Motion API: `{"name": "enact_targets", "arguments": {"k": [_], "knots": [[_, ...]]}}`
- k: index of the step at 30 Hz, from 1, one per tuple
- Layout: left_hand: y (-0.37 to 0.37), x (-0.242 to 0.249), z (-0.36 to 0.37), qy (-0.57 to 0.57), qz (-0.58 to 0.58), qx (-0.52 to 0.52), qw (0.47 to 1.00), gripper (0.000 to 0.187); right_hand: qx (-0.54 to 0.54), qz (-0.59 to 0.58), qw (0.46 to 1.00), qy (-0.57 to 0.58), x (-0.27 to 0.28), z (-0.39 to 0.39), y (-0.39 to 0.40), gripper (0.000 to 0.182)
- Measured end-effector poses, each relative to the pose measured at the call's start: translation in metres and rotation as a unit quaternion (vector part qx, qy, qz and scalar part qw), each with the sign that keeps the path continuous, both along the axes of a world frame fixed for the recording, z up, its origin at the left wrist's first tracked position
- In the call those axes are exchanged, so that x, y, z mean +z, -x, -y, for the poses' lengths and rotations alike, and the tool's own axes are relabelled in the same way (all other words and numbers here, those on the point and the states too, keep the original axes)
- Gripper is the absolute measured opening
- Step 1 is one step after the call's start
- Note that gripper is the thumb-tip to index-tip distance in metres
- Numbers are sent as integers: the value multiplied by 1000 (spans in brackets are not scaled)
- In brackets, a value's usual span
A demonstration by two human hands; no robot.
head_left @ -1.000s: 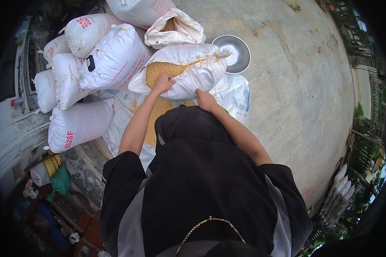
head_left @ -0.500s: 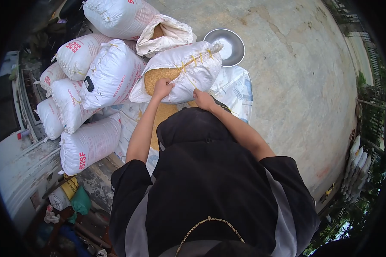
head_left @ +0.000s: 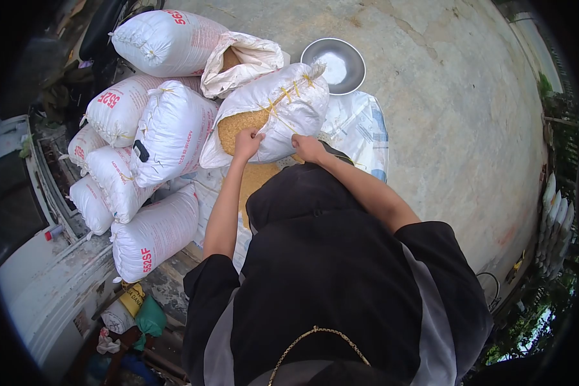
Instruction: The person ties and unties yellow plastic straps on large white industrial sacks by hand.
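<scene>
A white sack, partly laced with yellow cord, lies tilted in front of me, its gap showing golden grain. My left hand is closed on the sack's lower edge beside the grain. Further right, my right hand is closed on something at the sack's near side; it may be the yellow cord, but the fingers hide it. Loose grain lies below on a printed sheet.
A metal basin stands behind the sack. An open sack and several tied white sacks are piled at the left, one with a black object on it. Bags lie lower left.
The view has shifted, so the left-hand sacks appear lower and further right. Both hands keep nearly the same place at the sack, and its gap looks much the same.
</scene>
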State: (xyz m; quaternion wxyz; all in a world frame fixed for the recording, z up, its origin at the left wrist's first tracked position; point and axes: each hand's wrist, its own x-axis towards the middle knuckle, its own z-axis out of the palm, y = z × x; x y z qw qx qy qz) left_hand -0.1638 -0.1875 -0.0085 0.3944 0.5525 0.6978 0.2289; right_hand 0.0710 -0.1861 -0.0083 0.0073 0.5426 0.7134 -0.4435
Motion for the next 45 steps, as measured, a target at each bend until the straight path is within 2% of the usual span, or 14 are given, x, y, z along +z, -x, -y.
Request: {"name": "enact_targets", "arguments": {"k": [5, 11, 23, 27, 30, 32, 33, 35, 36, 38, 41, 42, 44, 45], "knots": [[0, -1, 0, -2, -12, 14, 1000, 27, -4, -25, 1000, 2, -12, -2, 3, 18], [2, -10, 0, 6, -16, 39, 999, 28, 11, -22, 999, 22, 22, 1, 0, 20], [1, -5, 2, 30, -3, 26, 999, 27, -30, -88, 994, 65, -6, 19, 22, 19], [-6, 11, 2, 19, -4, 7, 1000, 26, -49, -111, 990, 72, -13, 20, 26, 19], [-17, 24, 8, 25, -11, -15, 1000, 26, -99, -149, 975, 128, -28, 10, 40, 16], [-25, 13, 13, 4, 59, 59, 996, 25, -101, -207, 969, 84, -33, -3, 51, 15], [-26, 6, 13, 2, 59, 63, 996, 25, -96, -208, 970, 83, -36, -5, 53, 15], [-25, -8, 11, 99, 119, 235, 960, 28, -71, -182, 977, 85, -40, -5, 54, 15], [-26, -10, 9, 98, 120, 239, 959, 28, -66, -182, 977, 84, -38, -3, 54, 15], [-29, -17, 3, 172, 130, 180, 960, 30, -76, -167, 980, 72, -35, 0, 51, 14], [-31, -53, -3, 163, 130, 160, 965, 23, -84, -178, 976, 95, -32, -1, 48, 15], [-30, -49, -6, 163, 134, 163, 964, 23, -79, -174, 977, 95, -29, -1, 47, 15], [-22, -26, -19, 83, 203, 350, 911, 19, -28, -99, 993, -53, -17, -6, 47, 16], [-16, -19, -24, 85, 205, 352, 909, 19, -26, -96, 994, -51, -1, -9, 51, 16]]}}
